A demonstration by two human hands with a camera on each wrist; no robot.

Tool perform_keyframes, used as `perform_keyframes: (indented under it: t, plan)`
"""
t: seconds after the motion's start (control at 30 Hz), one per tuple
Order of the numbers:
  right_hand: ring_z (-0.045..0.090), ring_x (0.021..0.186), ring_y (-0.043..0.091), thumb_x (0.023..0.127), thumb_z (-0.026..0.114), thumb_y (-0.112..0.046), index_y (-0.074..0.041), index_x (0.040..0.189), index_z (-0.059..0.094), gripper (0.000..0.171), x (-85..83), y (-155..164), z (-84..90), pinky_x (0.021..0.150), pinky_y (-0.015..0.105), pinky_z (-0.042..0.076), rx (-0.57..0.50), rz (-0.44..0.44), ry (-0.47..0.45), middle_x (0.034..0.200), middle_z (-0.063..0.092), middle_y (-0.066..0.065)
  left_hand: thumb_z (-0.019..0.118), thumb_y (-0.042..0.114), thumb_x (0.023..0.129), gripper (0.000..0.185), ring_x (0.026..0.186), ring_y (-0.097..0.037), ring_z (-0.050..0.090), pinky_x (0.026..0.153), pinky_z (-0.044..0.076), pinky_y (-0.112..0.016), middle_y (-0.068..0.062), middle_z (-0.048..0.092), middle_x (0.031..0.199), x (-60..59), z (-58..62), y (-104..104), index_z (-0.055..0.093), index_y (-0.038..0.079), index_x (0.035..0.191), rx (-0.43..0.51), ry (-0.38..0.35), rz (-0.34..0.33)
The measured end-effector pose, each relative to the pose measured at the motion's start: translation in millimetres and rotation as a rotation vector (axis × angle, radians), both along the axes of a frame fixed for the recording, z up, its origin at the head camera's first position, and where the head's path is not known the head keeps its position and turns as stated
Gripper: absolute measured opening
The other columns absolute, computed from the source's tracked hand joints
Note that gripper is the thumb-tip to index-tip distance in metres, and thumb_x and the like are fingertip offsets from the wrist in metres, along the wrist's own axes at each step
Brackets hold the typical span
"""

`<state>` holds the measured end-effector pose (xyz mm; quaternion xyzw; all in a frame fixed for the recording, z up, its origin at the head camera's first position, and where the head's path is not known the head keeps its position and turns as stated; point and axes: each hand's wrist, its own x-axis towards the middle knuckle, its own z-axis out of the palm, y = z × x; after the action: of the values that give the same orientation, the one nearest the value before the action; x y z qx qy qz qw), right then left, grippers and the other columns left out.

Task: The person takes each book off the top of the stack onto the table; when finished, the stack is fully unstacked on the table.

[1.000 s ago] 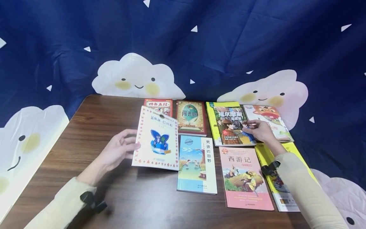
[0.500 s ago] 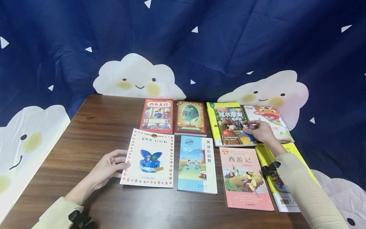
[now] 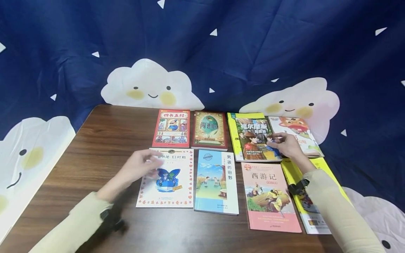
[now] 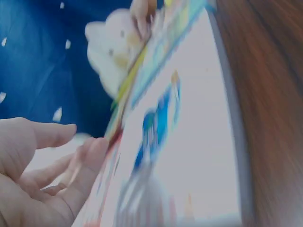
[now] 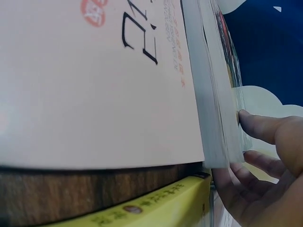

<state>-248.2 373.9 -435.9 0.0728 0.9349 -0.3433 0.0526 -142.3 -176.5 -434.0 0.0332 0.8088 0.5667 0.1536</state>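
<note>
On the wooden table (image 3: 104, 140) eight books lie in two rows. The white butterfly book (image 3: 166, 179) lies flat, front left; the left hand (image 3: 139, 167) rests loose-fingered over its top corner. The right hand (image 3: 286, 144) pinches the detective book's (image 3: 254, 137) edge.

You face a dark brown wooden table (image 3: 104, 140); behind it hangs a navy fabric backdrop (image 3: 253, 45) printed with smiling white clouds (image 3: 150, 86).
</note>
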Motion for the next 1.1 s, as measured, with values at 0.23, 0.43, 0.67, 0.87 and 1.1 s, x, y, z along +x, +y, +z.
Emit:
perform_keyframes:
  t: [0.23,0.43,0.67,0.87,1.1]
  plan:
    - [0.056,0.088,0.019,0.098,0.077,-0.035,0.003,0.142,0.059,0.061,2.0,-1.3,-0.9,0.061,0.021,0.049,0.001,0.013,0.012,0.114,0.066,0.019,0.072,0.014,0.101,0.045,0.089,-0.024,0.077,0.081,0.071,-0.036,-0.027,0.071,0.127,-49.2,-4.1,97.2,0.060,0.001,0.142,0.207,-0.092,-0.063]
    - [0.056,0.085,0.018,0.100,0.075,-0.034,0.003,0.144,0.058,0.060,4.7,-1.8,-2.0,0.060,0.022,0.049,-0.012,0.008,-0.008,0.115,0.065,0.020,0.072,0.013,0.102,0.047,0.095,-0.026,0.079,0.085,0.070,-0.035,-0.022,0.073,0.130,-87.6,-9.8,177.6,0.058,0.002,0.145,0.340,-0.198,-0.068]
    - [0.057,0.084,0.015,0.099,0.076,-0.033,0.004,0.142,0.059,0.060,6.5,-3.4,-1.3,0.061,0.020,0.052,-0.029,0.009,-0.002,0.115,0.067,0.020,0.073,0.015,0.101,0.044,0.098,-0.030,0.079,0.083,0.071,-0.034,-0.020,0.076,0.122,-111.3,-12.0,233.3,0.060,0.001,0.142,0.337,-0.202,-0.044]
    - [0.057,0.083,0.014,0.099,0.076,-0.030,0.005,0.140,0.060,0.056,7.4,-3.9,-0.3,0.062,0.020,0.052,-0.044,0.004,0.019,0.108,0.066,0.014,0.071,0.011,0.102,0.046,0.108,-0.035,0.077,0.087,0.070,-0.035,-0.024,0.074,0.124,-117.8,-10.7,253.6,0.057,-0.002,0.143,0.366,-0.233,-0.035]
    - [0.056,0.083,0.015,0.100,0.076,-0.030,0.003,0.144,0.058,0.058,6.5,-2.9,-2.1,0.061,0.021,0.049,-0.050,-0.004,0.022,0.113,0.065,0.016,0.073,0.010,0.100,0.054,0.117,-0.035,0.074,0.093,0.069,-0.035,-0.022,0.074,0.126,-117.2,-3.3,266.0,0.053,-0.001,0.149,0.386,-0.248,-0.038]
